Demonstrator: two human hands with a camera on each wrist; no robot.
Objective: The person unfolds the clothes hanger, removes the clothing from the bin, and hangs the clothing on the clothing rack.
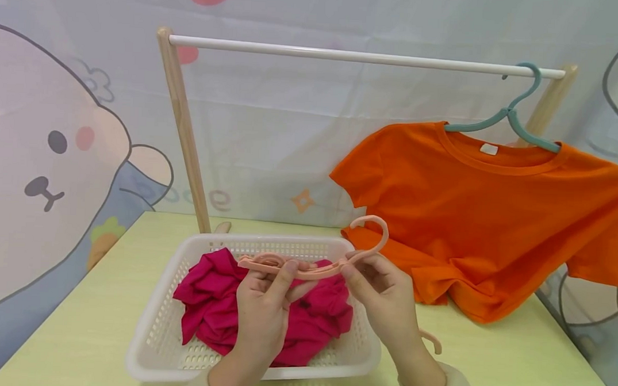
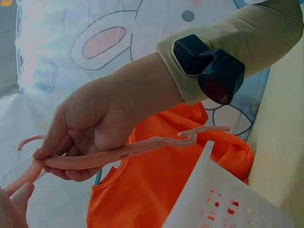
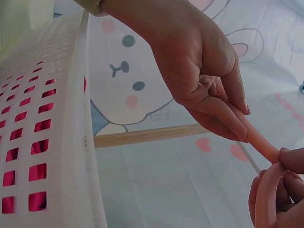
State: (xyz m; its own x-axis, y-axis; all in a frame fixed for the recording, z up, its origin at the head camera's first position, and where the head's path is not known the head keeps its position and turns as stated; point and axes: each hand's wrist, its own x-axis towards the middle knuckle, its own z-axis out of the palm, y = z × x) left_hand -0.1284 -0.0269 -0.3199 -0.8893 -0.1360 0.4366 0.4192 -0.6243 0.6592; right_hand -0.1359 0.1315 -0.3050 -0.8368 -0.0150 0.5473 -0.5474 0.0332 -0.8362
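Both hands hold a pink plastic clothes hanger (image 1: 313, 271) up over the white basket. My left hand (image 1: 264, 303) pinches one arm of it between thumb and fingers. At the hanger's middle, just below the hook (image 1: 382, 233), my right hand (image 1: 387, 294) pinches with thumb and fingertips. A pink curved end (image 1: 431, 340) shows beside the right wrist. In the left wrist view, the long slotted arm of the hanger (image 2: 109, 156) passes beneath the right hand (image 2: 95, 121). The right wrist view shows the left hand's (image 3: 204, 76) fingertips on the other arm (image 3: 261, 142).
Beneath the hands stands a white perforated basket (image 1: 150, 330) holding crumpled magenta cloth (image 1: 216, 310). Behind it is a rack with a white rod (image 1: 315, 53) and wooden posts (image 1: 184, 130). An orange T-shirt (image 1: 474, 206) hangs at right on a teal hanger (image 1: 524, 130). All stand on a pale yellow table (image 1: 96, 316).
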